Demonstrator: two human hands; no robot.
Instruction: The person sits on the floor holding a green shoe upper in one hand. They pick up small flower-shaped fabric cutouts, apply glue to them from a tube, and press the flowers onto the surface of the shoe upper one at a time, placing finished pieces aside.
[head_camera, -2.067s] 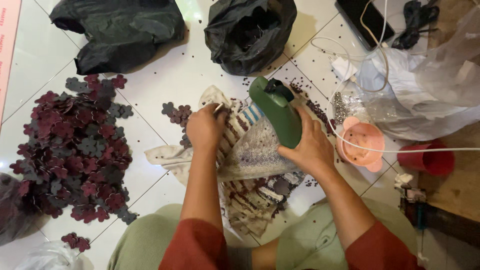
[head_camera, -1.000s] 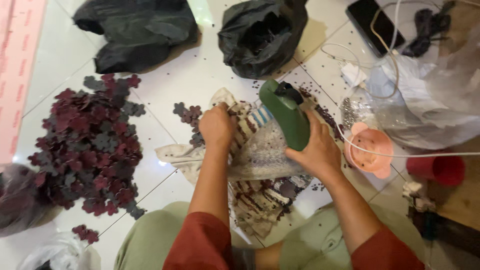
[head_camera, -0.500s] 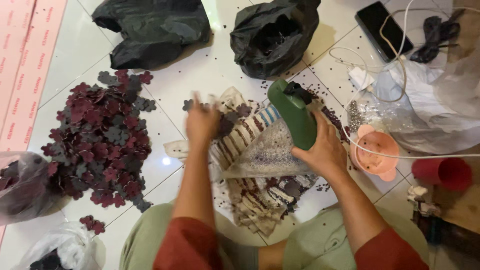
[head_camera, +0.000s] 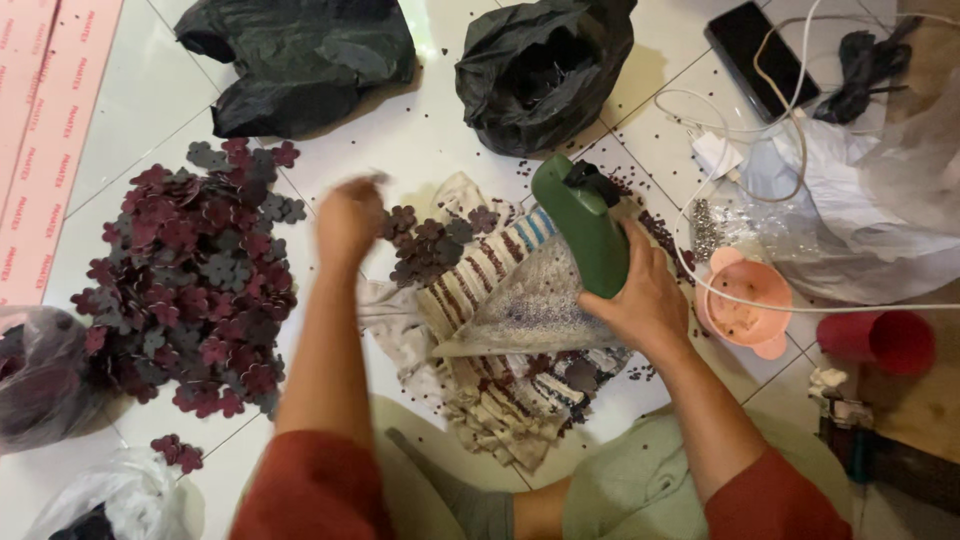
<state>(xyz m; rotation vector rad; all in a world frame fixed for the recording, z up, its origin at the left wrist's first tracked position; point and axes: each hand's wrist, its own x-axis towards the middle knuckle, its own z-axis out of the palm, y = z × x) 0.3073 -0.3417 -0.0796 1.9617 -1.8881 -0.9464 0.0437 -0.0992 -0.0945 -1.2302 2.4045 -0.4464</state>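
My right hand (head_camera: 648, 302) grips a green hand-held punch tool (head_camera: 582, 232), pressed down on a grey glittery sheet (head_camera: 535, 315). The sheet lies on a striped cloth (head_camera: 478, 400) spread over the white tiled floor. My left hand (head_camera: 345, 222) is raised and motion-blurred left of the cloth, between a small heap of dark flower-shaped cutouts (head_camera: 428, 245) and a big pile of maroon and grey cutouts (head_camera: 190, 270). A small grey blur shows at its fingertips; I cannot make out whether it holds a piece.
Two black plastic bags (head_camera: 300, 60) (head_camera: 545, 65) lie at the back. A phone (head_camera: 760, 55), white cables (head_camera: 735, 150), a clear plastic bag (head_camera: 870, 220), a pink bowl (head_camera: 745, 300) and a red cup (head_camera: 880, 340) sit to the right. Pink strips (head_camera: 50, 120) lie far left.
My left hand has lifted off the cloth beside the tool and swung left toward the big pile. The small heap of cutouts on the cloth is now uncovered. My right hand keeps its grip.
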